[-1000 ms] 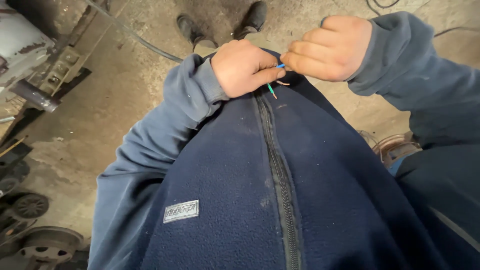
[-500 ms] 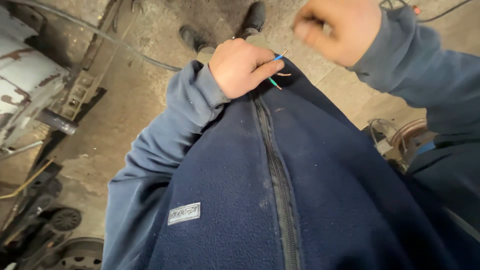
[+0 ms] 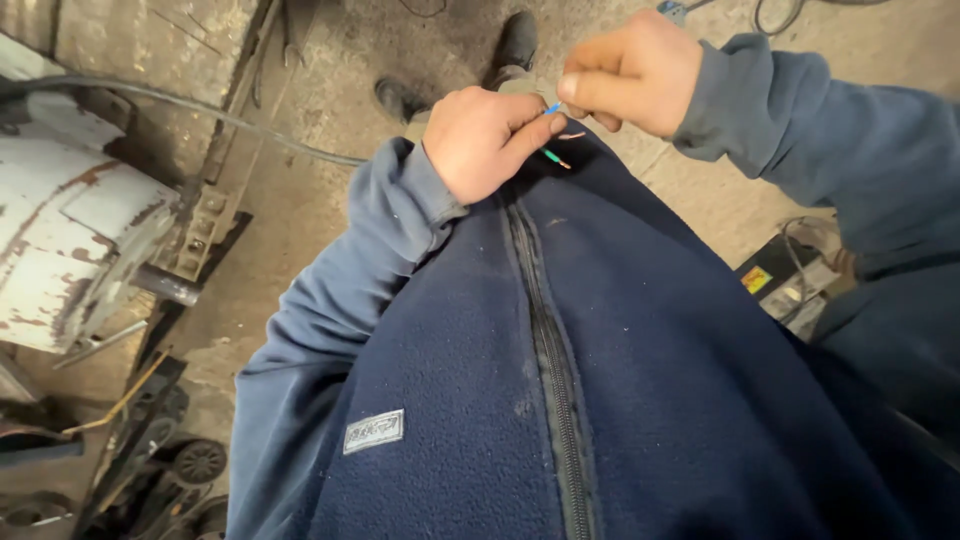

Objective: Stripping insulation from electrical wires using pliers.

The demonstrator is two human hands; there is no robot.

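While your left hand (image 3: 485,140) sits curled in a loose fist against the front of your fleece (image 3: 640,380), just above the zip (image 3: 545,330), it grips a small bundle of thin wires (image 3: 555,135) whose ends poke out between thumb and forefinger. A green wire (image 3: 555,157) juts free to the right and shows a short bare copper tip, so that one looks stripped already. A thin bare strand lies just beside it. Your right hand (image 3: 630,75) is pinched shut on the blue wire (image 3: 551,108), thumb against forefinger, right at the point where it leaves your left fist; the two hands nearly touch. Whether the blue end is bare yet you cannot tell, since your fingers cover it. As a judgement, the work on these wire ends is partway: green looks done, blue is in hand, and nothing is joined to anything yet. Your boots (image 3: 515,45) stand on the concrete floor (image 3: 330,200) below.
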